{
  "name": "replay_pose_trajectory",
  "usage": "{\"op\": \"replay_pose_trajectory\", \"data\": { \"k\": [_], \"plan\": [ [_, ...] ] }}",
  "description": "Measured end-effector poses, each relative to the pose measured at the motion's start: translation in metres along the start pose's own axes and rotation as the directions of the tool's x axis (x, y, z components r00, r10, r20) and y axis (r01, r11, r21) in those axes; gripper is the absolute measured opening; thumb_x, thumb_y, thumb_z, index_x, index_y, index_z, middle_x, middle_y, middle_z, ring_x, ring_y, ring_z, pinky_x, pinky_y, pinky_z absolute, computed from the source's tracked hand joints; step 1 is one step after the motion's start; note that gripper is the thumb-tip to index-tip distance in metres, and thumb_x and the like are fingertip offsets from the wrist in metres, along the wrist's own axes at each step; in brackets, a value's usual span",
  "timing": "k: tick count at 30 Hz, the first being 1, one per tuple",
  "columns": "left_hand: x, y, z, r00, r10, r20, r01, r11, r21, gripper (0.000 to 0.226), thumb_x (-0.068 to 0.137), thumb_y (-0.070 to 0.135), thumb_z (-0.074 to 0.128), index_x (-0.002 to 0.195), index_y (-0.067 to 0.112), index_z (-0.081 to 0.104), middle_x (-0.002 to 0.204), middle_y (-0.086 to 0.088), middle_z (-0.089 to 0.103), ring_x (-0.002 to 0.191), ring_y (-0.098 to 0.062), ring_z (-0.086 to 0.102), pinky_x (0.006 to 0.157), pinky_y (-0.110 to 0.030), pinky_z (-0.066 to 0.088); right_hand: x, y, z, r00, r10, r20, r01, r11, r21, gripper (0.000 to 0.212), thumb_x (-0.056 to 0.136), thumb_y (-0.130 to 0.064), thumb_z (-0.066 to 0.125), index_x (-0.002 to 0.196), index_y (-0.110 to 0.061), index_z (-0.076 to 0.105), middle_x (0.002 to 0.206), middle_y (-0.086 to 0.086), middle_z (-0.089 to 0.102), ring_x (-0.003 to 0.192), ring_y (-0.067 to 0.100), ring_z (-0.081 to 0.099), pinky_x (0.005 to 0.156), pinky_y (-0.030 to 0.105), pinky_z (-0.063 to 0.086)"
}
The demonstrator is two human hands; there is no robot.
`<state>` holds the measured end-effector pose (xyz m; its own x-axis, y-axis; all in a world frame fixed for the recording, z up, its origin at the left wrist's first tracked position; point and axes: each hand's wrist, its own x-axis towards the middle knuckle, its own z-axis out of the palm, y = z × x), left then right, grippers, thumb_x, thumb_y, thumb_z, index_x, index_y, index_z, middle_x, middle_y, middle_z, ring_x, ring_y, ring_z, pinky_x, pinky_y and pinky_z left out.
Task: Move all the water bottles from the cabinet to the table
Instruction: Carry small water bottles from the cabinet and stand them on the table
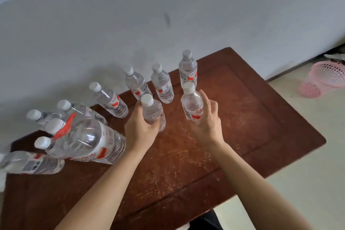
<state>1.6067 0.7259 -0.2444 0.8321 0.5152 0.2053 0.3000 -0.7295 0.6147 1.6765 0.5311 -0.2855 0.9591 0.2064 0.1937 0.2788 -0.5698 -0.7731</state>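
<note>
Water bottles (162, 87) stand before a grey wall (168, 15), on our scratched brown surface (186, 155) above a pale floor (308, 183). Left of our left hand (141, 127) a big bottle (87, 140) rises among small ones. A pink basket (324, 80) sits far right of our right hand (207, 123). We grip the left bottle (152, 112) and the right bottle (192, 104), one per hand, long axes upright, caps up.

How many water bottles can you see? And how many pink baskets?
Water bottles: 11 (the crowded ones on the left overlap, so this is my best count)
Pink baskets: 1
Total: 12
</note>
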Motion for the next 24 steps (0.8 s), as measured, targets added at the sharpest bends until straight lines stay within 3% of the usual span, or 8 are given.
{"op": "replay_pose_trajectory", "data": {
  "k": [3,6,11,17,20,22,24],
  "plan": [
    [0.012,-0.005,0.014,0.999,-0.033,-0.009,0.033,0.999,-0.023,0.064,0.078,0.027,0.085,0.131,0.013,0.053,0.119,-0.004,0.068,0.110,-0.028,0.065,0.086,-0.031,0.044,0.023,0.000,0.019,0.998,0.060,-0.024,-0.057,0.994,0.090,0.091,0.078,-0.020,0.087,0.142,-0.039,0.025,0.133,-0.005,0.039,0.093,0.020,0.059,0.073,0.037,0.053],
    [0.011,-0.015,0.024,0.998,-0.059,0.030,0.060,0.998,-0.018,0.067,0.080,0.027,0.083,0.135,0.011,0.050,0.127,-0.008,0.065,0.117,-0.031,0.062,0.091,-0.037,0.047,0.023,0.009,0.035,0.996,0.075,-0.050,-0.068,0.989,0.128,0.085,0.077,-0.024,0.089,0.134,-0.034,0.027,0.131,-0.004,0.041,0.103,0.026,0.063,0.072,0.040,0.056],
    [0.008,-0.029,0.027,0.998,-0.055,0.030,0.056,0.998,-0.034,0.073,0.080,0.023,0.084,0.140,0.005,0.047,0.131,-0.012,0.061,0.121,-0.030,0.060,0.094,-0.031,0.045,0.022,0.008,0.048,0.998,0.002,0.062,-0.006,0.999,0.052,0.083,0.078,-0.019,0.087,0.136,-0.030,0.028,0.134,0.006,0.047,0.102,0.021,0.061,0.068,0.028,0.047],
    [0.010,-0.036,0.032,0.996,-0.055,0.074,0.058,0.997,-0.047,0.077,0.080,0.025,0.083,0.143,0.007,0.043,0.126,-0.011,0.061,0.116,-0.029,0.062,0.092,-0.040,0.055,0.027,0.007,0.044,0.987,0.122,0.102,-0.131,0.987,0.088,0.086,0.086,-0.020,0.082,0.151,-0.021,0.026,0.146,0.007,0.037,0.114,0.012,0.045,0.079,0.030,0.048],
    [0.009,-0.036,0.028,0.996,-0.039,0.083,0.043,0.998,-0.049,0.078,0.080,0.025,0.084,0.143,0.005,0.043,0.126,-0.012,0.061,0.115,-0.029,0.062,0.090,-0.040,0.055,0.017,0.006,0.044,0.985,0.114,0.133,-0.125,0.989,0.082,0.086,0.089,-0.023,0.079,0.150,-0.036,0.020,0.143,0.004,0.036,0.111,0.011,0.045,0.077,0.030,0.050],
    [0.008,-0.036,0.026,0.994,-0.030,0.104,0.034,0.999,-0.037,0.079,0.080,0.027,0.084,0.144,0.005,0.042,0.128,-0.012,0.058,0.117,-0.029,0.060,0.088,-0.036,0.052,0.014,0.006,0.043,0.978,0.139,0.154,-0.146,0.989,0.035,0.087,0.091,-0.030,0.076,0.150,-0.045,0.014,0.144,0.005,0.037,0.108,0.014,0.049,0.079,0.038,0.055],
    [0.005,-0.034,0.020,0.995,-0.023,0.097,0.025,1.000,-0.014,0.080,0.081,0.030,0.082,0.146,0.007,0.041,0.132,-0.012,0.055,0.121,-0.028,0.056,0.086,-0.034,0.051,0.011,0.002,0.040,0.972,0.177,0.153,-0.176,0.984,-0.021,0.090,0.093,-0.035,0.071,0.153,-0.045,0.005,0.147,0.008,0.034,0.108,0.025,0.058,0.079,0.046,0.057]
  ]
}}
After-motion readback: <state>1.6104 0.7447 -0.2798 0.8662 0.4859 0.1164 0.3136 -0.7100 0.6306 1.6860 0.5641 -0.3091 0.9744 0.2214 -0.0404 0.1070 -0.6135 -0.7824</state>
